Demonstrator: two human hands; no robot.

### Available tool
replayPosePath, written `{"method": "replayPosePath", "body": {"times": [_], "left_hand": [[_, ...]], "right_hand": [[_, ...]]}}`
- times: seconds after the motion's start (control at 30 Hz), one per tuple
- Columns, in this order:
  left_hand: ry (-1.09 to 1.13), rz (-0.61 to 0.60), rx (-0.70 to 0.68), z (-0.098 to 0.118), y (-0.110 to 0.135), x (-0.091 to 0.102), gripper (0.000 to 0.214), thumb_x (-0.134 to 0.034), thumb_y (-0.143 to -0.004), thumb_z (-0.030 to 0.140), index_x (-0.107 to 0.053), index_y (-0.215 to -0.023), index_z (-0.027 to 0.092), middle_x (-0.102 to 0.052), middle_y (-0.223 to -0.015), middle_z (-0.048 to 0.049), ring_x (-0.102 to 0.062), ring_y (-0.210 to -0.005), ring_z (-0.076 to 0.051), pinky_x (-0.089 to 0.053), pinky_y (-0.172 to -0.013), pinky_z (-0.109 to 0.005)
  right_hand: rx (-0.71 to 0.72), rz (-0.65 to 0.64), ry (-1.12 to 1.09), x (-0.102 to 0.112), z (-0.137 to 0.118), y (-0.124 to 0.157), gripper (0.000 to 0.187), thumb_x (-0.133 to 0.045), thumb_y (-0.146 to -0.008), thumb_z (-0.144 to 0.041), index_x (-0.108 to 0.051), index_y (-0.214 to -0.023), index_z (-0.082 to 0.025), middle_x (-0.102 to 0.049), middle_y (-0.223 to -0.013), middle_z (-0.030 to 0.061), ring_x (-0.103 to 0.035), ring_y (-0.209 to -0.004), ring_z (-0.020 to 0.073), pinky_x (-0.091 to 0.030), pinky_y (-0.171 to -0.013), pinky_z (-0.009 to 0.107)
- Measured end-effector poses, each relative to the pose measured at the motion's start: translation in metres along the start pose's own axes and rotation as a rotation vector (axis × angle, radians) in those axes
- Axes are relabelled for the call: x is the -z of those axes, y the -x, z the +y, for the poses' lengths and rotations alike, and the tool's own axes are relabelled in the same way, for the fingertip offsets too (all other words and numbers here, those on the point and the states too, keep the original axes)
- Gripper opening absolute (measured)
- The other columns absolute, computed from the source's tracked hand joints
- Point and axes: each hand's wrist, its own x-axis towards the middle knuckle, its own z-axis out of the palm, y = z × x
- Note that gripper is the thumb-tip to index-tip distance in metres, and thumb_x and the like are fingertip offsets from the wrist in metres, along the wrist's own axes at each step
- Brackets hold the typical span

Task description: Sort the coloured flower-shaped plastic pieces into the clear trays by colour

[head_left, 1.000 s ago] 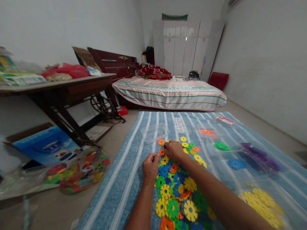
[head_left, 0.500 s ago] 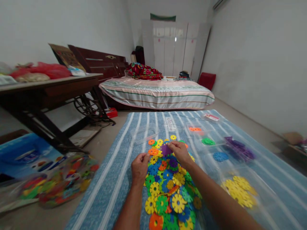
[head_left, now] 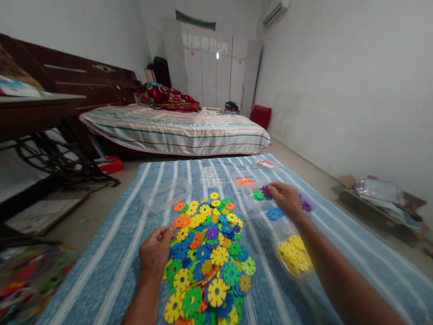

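Observation:
A purple notched plastic disc [head_left: 267, 192] is pinched in my right hand [head_left: 286, 198], held above the clear boxes at the right of the mat. Just beneath it lie green discs [head_left: 259, 196] in a clear box, and purple discs [head_left: 305, 204] show partly behind the wrist. My left hand [head_left: 156, 250] rests at the left edge of a large pile of mixed-colour discs [head_left: 219, 256], thumb and fingers closed together. Orange discs [head_left: 181, 221] lie right by its fingertips; whether it grips anything is hidden.
Clear boxes on the striped blue mat [head_left: 111, 253] hold yellow discs [head_left: 294, 255], blue discs [head_left: 275, 214] and orange discs [head_left: 244, 181]. A clear tub [head_left: 167, 194] stands left of the pile. Beyond are a bed [head_left: 182, 133] and a sewing-machine table [head_left: 40, 108].
My right hand has carried the purple disc from the pile's far end rightward over the boxes. My left hand stays by the pile's left edge. The view has turned right.

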Motion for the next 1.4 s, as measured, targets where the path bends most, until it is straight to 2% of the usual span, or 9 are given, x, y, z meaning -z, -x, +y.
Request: {"method": "replayPosePath", "body": {"times": [0.13,0.23,0.3,0.43,0.6,0.83,0.97,1.17,1.4], "left_hand": [[-0.019,0.008,-0.017,0.002,0.001,0.000,0.032,-0.064,-0.055,0.049,-0.066,-0.070,0.021,-0.069,-0.061,-0.0011,-0.067,-0.065,-0.022,-0.054,-0.064,-0.032],[-0.026,0.005,-0.016,0.006,0.003,0.001,0.030,-0.064,-0.056,0.047,-0.066,-0.070,0.021,-0.070,-0.061,-0.0011,-0.067,-0.064,-0.022,-0.054,-0.063,-0.032],[-0.031,-0.002,-0.013,0.007,0.004,0.001,0.030,-0.064,-0.057,0.048,-0.066,-0.070,0.021,-0.070,-0.062,-0.0012,-0.067,-0.065,-0.022,-0.054,-0.064,-0.032],[-0.019,0.002,-0.003,0.007,0.004,0.000,0.032,-0.064,-0.057,0.048,-0.066,-0.072,0.020,-0.070,-0.064,-0.0014,-0.067,-0.066,-0.021,-0.054,-0.063,-0.031],[-0.017,0.013,0.016,0.006,0.003,0.000,0.032,-0.065,-0.055,0.047,-0.066,-0.073,0.021,-0.069,-0.064,-0.0005,-0.066,-0.066,-0.021,-0.054,-0.067,-0.032],[0.004,0.020,0.034,0.010,0.005,0.000,0.030,-0.065,-0.054,0.046,-0.065,-0.070,0.021,-0.067,-0.060,0.0005,-0.065,-0.064,-0.020,-0.054,-0.068,-0.032],[0.006,0.025,0.041,0.011,0.005,0.000,0.030,-0.065,-0.053,0.046,-0.065,-0.070,0.020,-0.068,-0.060,0.0001,-0.065,-0.064,-0.020,-0.054,-0.066,-0.031],[-0.005,0.011,0.018,0.009,0.005,0.000,0.031,-0.064,-0.056,0.046,-0.066,-0.072,0.019,-0.069,-0.061,-0.0010,-0.065,-0.063,-0.019,-0.052,-0.062,-0.030],[0.010,0.029,0.003,0.006,0.007,-0.003,0.031,-0.065,-0.057,0.045,-0.067,-0.072,0.018,-0.067,-0.060,-0.0005,-0.063,-0.060,-0.017,-0.050,-0.061,-0.028]], "right_hand": [[-0.200,0.117,0.358,0.049,0.037,-0.027,0.041,-0.045,-0.083,-0.040,-0.073,-0.098,-0.014,-0.073,-0.087,0.0107,-0.065,-0.084,0.0250,-0.047,-0.076,0.033],[-0.341,0.185,0.603,0.063,0.059,-0.029,0.046,-0.045,-0.086,-0.036,-0.066,-0.118,-0.010,-0.071,-0.105,0.0189,-0.065,-0.097,0.0302,-0.047,-0.080,0.038],[-0.349,0.178,0.643,0.062,0.067,-0.022,0.045,-0.045,-0.088,-0.035,-0.065,-0.120,-0.012,-0.070,-0.109,0.0186,-0.064,-0.100,0.0303,-0.046,-0.080,0.037],[-0.288,0.045,0.709,0.051,0.073,-0.013,0.034,-0.045,-0.090,-0.036,-0.072,-0.104,-0.022,-0.073,-0.101,0.0096,-0.065,-0.094,0.0241,-0.043,-0.071,0.028],[-0.225,-0.097,0.756,0.039,0.078,-0.023,0.035,-0.040,-0.091,-0.029,-0.074,-0.097,-0.020,-0.073,-0.096,0.0100,-0.065,-0.087,0.0208,-0.038,-0.063,0.025],[-0.120,-0.263,0.759,0.027,0.090,-0.039,0.034,-0.043,-0.095,-0.035,-0.073,-0.109,-0.024,-0.068,-0.117,0.0092,-0.058,-0.110,0.0226,-0.041,-0.083,0.028],[-0.167,-0.285,0.785,0.026,0.096,-0.044,0.046,-0.039,-0.097,-0.047,-0.075,-0.101,-0.019,-0.067,-0.113,0.0152,-0.059,-0.108,0.0280,-0.042,-0.085,0.036],[-0.220,-0.240,0.784,0.032,0.102,-0.046,0.056,-0.028,-0.099,-0.051,-0.073,-0.099,-0.018,-0.070,-0.101,0.0141,-0.065,-0.093,0.0230,-0.043,-0.076,0.029],[-0.210,-0.226,0.768,0.034,0.107,-0.035,0.052,-0.033,-0.098,-0.051,-0.073,-0.104,-0.019,-0.072,-0.099,0.0130,-0.066,-0.091,0.0221,-0.044,-0.074,0.026]]}}
